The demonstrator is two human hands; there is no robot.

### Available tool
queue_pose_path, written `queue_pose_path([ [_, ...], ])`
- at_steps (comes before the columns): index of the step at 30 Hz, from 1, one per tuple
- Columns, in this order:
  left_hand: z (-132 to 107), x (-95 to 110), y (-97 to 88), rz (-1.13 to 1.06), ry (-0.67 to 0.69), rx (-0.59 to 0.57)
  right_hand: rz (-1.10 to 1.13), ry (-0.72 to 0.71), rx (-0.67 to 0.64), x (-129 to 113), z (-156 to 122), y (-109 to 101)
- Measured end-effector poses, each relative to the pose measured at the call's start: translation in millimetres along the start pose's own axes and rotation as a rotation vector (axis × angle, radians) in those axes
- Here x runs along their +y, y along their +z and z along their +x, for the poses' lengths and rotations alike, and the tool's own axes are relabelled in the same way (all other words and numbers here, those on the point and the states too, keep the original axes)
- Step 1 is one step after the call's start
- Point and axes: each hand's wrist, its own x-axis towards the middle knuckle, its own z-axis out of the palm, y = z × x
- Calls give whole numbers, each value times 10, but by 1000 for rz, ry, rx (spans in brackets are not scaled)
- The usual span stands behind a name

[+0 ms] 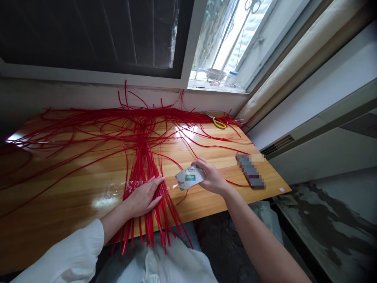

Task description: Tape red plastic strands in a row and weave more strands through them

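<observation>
A bundle of thin red plastic strands [142, 165] runs down the wooden table toward me, its loose ends hanging over the front edge. My left hand [143, 197] lies flat across it, fingers stretched out and pressing down. In my right hand [212, 177] is a roll of clear tape [190, 177] with a printed white core, held just right of the bundle. Clear tape [134, 185] stretches over the strands beside my left hand and sticks to the table on the left. Whether the tape also passes under the bundle is hidden.
More red strands [97, 114] lie heaped along the back of the wooden table [73, 196]. Yellow-handled scissors [219, 123] rest on them at the back right. A dark, partly blurred phone-like object [250, 171] lies near the right edge. Behind stands a window [224, 43].
</observation>
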Motion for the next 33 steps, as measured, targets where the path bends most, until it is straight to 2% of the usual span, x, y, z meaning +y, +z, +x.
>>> queue_pose_path([
  [6, 42, -36, -103, -33, 50, 37, -2, 33, 1, 12, -16, 19],
  [13, 160, -117, -135, 54, 91, 197, 70, 16, 45, 27, 4, 40],
  [16, 88, -136, -87, 90, 130, 185, 48, 16, 36, 40, 7, 59],
  [20, -9, -125, -16, 94, 144, 113, 46, 12, 37, 54, 3, 76],
  [29, -9, -83, 41, 94, 52, 43, 18, 11, 35, 13, 23, 90],
  [33, 8, -30, 45, 75, -36, 31, 28, -3, 44, -4, -5, 64],
])
